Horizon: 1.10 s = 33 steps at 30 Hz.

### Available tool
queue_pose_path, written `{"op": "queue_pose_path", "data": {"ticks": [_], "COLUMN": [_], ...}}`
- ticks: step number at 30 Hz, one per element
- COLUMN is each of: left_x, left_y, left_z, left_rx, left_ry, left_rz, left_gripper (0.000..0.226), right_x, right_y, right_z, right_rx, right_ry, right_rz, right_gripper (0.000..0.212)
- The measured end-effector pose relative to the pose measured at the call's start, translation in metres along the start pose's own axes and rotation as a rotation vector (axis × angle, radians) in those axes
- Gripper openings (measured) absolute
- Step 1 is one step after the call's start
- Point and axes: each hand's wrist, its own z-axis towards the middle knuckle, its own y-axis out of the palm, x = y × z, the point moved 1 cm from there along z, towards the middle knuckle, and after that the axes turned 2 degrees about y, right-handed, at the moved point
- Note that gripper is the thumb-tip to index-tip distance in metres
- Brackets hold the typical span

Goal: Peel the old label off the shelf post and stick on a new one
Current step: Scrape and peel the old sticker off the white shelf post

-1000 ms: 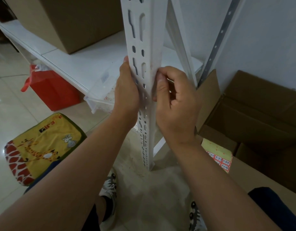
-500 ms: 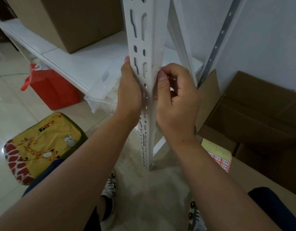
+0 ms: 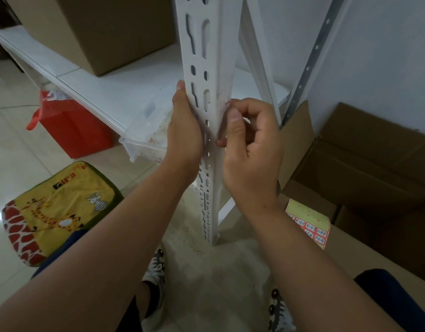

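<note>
**Picking at the old label on a white shelf post**

A person crouches at a shelf and looks down at both bare hands. The left hand [image 3: 186, 130] rests against the left face of the slotted white shelf post [image 3: 207, 75] — its fingers lie straight along the metal, steadying it, with the fingertip pointing up. To the right of those fingers, on the post's corner edge, is a smear of reddish residue and a small red scrap, what seems to be the old label [image 3: 227, 102]. The right hand [image 3: 251, 149] sits just right of that edge, fingers curled, thumb and forefinger close together at the scrap; whether they actually pinch it cannot be told.

Judging from this, the peeling step is under way and the new label is not yet on. The next move likely calls for a firm nail grip on the scrap and a slow pull away from the post.

Low to the right of the right wrist, a sheet of red numbered labels [image 3: 313, 230] lies on cardboard.
</note>
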Motion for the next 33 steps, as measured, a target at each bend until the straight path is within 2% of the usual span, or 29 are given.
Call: {"op": "queue_pose_path", "data": {"ticks": [4,12,17,24,29,33], "left_x": [0.001,0.003,0.004,0.005,0.005,0.005], "left_y": [-0.003,-0.002,0.0,-0.001,-0.002,-0.003], "left_z": [0.0,0.0,-0.002,-0.004,-0.002,-0.002], "left_rx": [0.002,-0.003,-0.002,0.006,0.023,0.02], "left_ry": [-0.007,-0.012,-0.025,-0.015,-0.029,-0.02], "left_rz": [0.014,0.017,0.013,0.035,0.026,0.034], "left_gripper": [0.054,0.05,0.051,0.051,0.046,0.047], "right_x": [-0.006,-0.002,-0.001,-0.006,-0.007,-0.006], "right_y": [0.001,-0.001,-0.002,-0.004,-0.011,-0.013], "right_z": [0.003,0.014,0.015,0.017,0.022,0.023], "right_rx": [-0.011,-0.02,-0.025,-0.045,-0.072,-0.133], "right_ry": [0.058,-0.067,-0.101,0.03,0.306,0.225], "right_rz": [0.041,-0.084,-0.13,-0.015,0.214,0.131], "right_gripper": [0.008,0.004,0.011,0.007,0.013,0.014]}}
